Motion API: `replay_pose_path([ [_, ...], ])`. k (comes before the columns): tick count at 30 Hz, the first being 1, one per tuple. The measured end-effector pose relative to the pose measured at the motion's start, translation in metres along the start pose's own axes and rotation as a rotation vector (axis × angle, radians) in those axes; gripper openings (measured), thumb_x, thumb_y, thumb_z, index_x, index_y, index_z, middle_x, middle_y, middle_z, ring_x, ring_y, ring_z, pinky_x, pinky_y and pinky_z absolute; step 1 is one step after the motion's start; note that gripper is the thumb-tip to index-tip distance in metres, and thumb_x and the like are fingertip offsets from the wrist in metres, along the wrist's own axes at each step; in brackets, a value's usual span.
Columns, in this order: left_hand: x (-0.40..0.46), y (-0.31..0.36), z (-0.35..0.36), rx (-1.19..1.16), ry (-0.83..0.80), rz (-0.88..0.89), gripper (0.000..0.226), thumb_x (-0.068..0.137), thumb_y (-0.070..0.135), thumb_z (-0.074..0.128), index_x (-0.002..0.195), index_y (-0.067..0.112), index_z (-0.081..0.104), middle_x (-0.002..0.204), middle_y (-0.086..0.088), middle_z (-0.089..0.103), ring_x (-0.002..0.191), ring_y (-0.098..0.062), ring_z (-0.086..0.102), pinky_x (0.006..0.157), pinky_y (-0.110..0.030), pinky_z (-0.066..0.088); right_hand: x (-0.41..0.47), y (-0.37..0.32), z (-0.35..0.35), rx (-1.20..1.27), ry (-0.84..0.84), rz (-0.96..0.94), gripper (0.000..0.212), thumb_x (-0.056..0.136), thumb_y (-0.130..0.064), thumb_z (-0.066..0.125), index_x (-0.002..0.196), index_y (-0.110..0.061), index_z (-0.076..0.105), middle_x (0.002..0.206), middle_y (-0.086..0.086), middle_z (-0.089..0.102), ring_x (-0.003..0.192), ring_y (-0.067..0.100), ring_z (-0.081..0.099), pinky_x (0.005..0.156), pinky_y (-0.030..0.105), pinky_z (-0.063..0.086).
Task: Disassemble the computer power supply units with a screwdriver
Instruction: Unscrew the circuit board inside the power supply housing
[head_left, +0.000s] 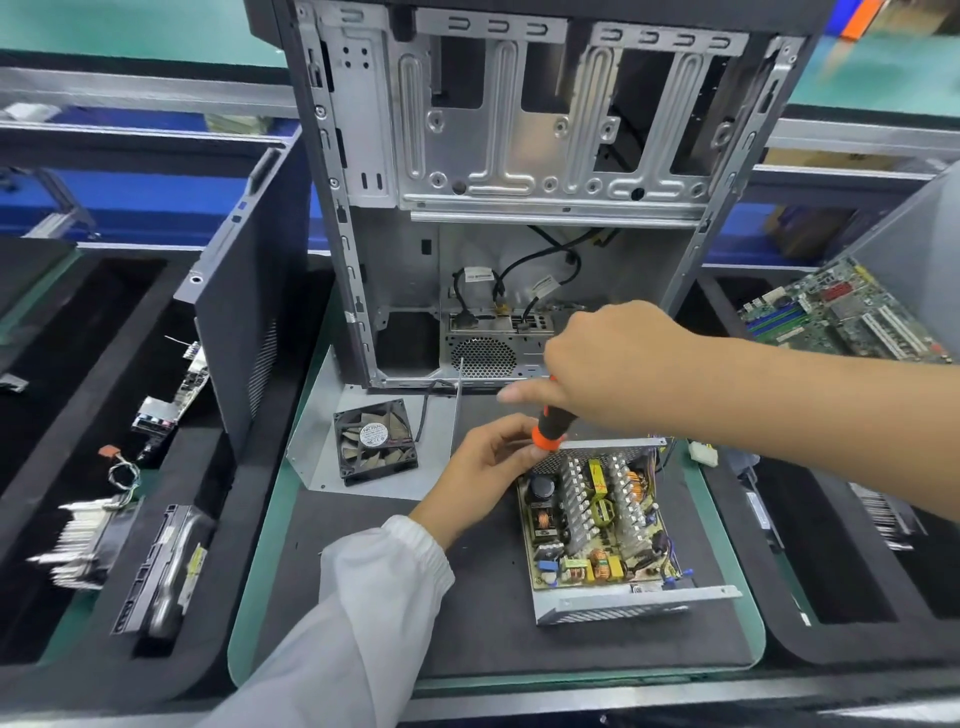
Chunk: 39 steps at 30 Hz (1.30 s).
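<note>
An opened power supply unit (597, 525) lies on the dark mat, its circuit board with heatsinks, coils and capacitors exposed inside a metal tray. My right hand (613, 364) grips the top of an orange-and-black screwdriver (548, 428) that stands upright at the unit's far-left corner. My left hand (488, 467) pinches the screwdriver's lower end there and touches the unit's rim. The screwdriver's tip is hidden behind my left fingers. The unit's removed metal cover (322, 447) lies to the left with a black fan (375, 441) on it.
An empty computer case (519, 182) stands upright behind the mat, a dark side panel (249, 322) leaning at its left. Left trays hold a drive (161, 571) and small parts. A green motherboard (841, 317) lies at the right. A white connector (704, 454) sits by the unit.
</note>
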<state>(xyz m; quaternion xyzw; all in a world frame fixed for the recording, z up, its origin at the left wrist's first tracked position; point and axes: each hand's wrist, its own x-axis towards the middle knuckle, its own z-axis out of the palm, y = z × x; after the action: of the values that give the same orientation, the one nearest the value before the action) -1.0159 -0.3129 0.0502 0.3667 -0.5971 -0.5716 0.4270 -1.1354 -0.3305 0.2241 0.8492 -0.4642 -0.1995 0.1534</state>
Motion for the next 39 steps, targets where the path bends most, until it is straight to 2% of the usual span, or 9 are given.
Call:
replay_pose_path([
  [5, 0.0, 0.003, -0.001, -0.016, -0.028, -0.038, 0.02, 0.097, 0.006, 0.056, 0.103, 0.022, 0.066, 0.1, 0.019, 0.072, 0.102, 0.002, 0.063, 0.085, -0.014, 0.046, 0.0, 0.006, 0.007, 0.111, -0.086, -0.222, 0.016, 0.097, -0.031, 0.047, 0.109, -0.02, 0.045, 0.1, 0.004, 0.043, 0.089, 0.025, 0.051, 0.054, 0.03, 0.033],
  [7, 0.0, 0.003, -0.001, -0.008, -0.013, -0.044, 0.019, 0.097, 0.006, 0.055, 0.105, 0.019, 0.067, 0.099, 0.017, 0.072, 0.1, 0.002, 0.063, 0.084, -0.014, 0.046, -0.001, 0.01, 0.003, 0.212, -0.222, -0.284, 0.032, 0.089, -0.018, 0.056, 0.115, -0.03, 0.042, 0.112, 0.001, 0.035, 0.095, 0.022, 0.044, 0.056, 0.03, 0.038],
  [13, 0.0, 0.002, 0.0, 0.03, -0.007, -0.006, 0.022, 0.097, 0.0, 0.052, 0.112, 0.012, 0.064, 0.108, -0.002, 0.07, 0.106, -0.007, 0.063, 0.095, -0.024, 0.047, -0.002, 0.007, 0.004, 0.173, -0.073, -0.034, 0.059, 0.081, -0.077, 0.038, 0.084, -0.018, 0.042, 0.074, 0.0, 0.041, 0.057, 0.016, 0.044, 0.047, 0.029, 0.035],
  [16, 0.0, 0.001, 0.0, 0.048, -0.027, -0.026, 0.023, 0.098, 0.002, 0.052, 0.11, 0.018, 0.064, 0.113, 0.0, 0.07, 0.108, -0.003, 0.061, 0.092, -0.017, 0.044, 0.0, 0.001, 0.003, 0.127, -0.041, -0.046, 0.055, 0.092, -0.066, 0.03, 0.066, -0.017, 0.032, 0.063, -0.002, 0.03, 0.051, 0.015, 0.032, 0.046, 0.028, 0.026],
  [22, -0.002, 0.004, -0.001, 0.046, -0.011, -0.028, 0.02, 0.098, 0.006, 0.053, 0.105, 0.019, 0.067, 0.098, 0.012, 0.07, 0.097, 0.003, 0.062, 0.083, -0.012, 0.044, -0.002, 0.008, 0.0, 0.209, -0.21, -0.305, 0.03, 0.088, -0.021, 0.061, 0.112, -0.03, 0.046, 0.108, -0.002, 0.037, 0.092, 0.021, 0.045, 0.057, 0.028, 0.037],
  [26, -0.001, 0.003, -0.002, 0.051, -0.01, -0.014, 0.019, 0.099, 0.006, 0.051, 0.111, 0.003, 0.065, 0.101, 0.005, 0.068, 0.097, -0.002, 0.062, 0.086, -0.018, 0.045, -0.002, 0.01, 0.0, 0.249, -0.173, -0.214, 0.054, 0.081, -0.062, 0.059, 0.122, -0.033, 0.04, 0.11, -0.002, 0.041, 0.085, 0.019, 0.045, 0.059, 0.031, 0.039],
  [31, -0.001, -0.001, -0.001, 0.058, -0.027, -0.026, 0.02, 0.099, 0.005, 0.05, 0.112, 0.009, 0.065, 0.1, 0.011, 0.068, 0.099, 0.002, 0.061, 0.087, -0.014, 0.043, -0.001, -0.001, -0.001, 0.064, -0.019, -0.027, 0.057, 0.093, -0.066, 0.028, 0.067, -0.015, 0.033, 0.064, -0.001, 0.031, 0.051, 0.017, 0.032, 0.046, 0.028, 0.026],
  [35, -0.003, -0.001, 0.001, 0.049, -0.035, -0.029, 0.021, 0.099, 0.004, 0.05, 0.11, 0.017, 0.063, 0.098, 0.017, 0.07, 0.1, 0.005, 0.061, 0.088, -0.013, 0.043, -0.003, 0.001, 0.001, 0.166, -0.131, -0.204, 0.017, 0.098, -0.032, 0.046, 0.108, -0.019, 0.044, 0.096, 0.005, 0.047, 0.076, 0.024, 0.045, 0.054, 0.032, 0.034],
  [39, -0.004, -0.004, 0.001, 0.033, -0.007, -0.023, 0.022, 0.099, 0.01, 0.051, 0.116, 0.005, 0.064, 0.11, -0.009, 0.068, 0.105, -0.003, 0.06, 0.094, -0.02, 0.044, -0.005, 0.001, -0.003, 0.294, -0.196, -0.304, 0.038, 0.087, -0.027, 0.062, 0.118, -0.03, 0.041, 0.115, 0.0, 0.036, 0.094, 0.022, 0.046, 0.067, 0.035, 0.045],
])
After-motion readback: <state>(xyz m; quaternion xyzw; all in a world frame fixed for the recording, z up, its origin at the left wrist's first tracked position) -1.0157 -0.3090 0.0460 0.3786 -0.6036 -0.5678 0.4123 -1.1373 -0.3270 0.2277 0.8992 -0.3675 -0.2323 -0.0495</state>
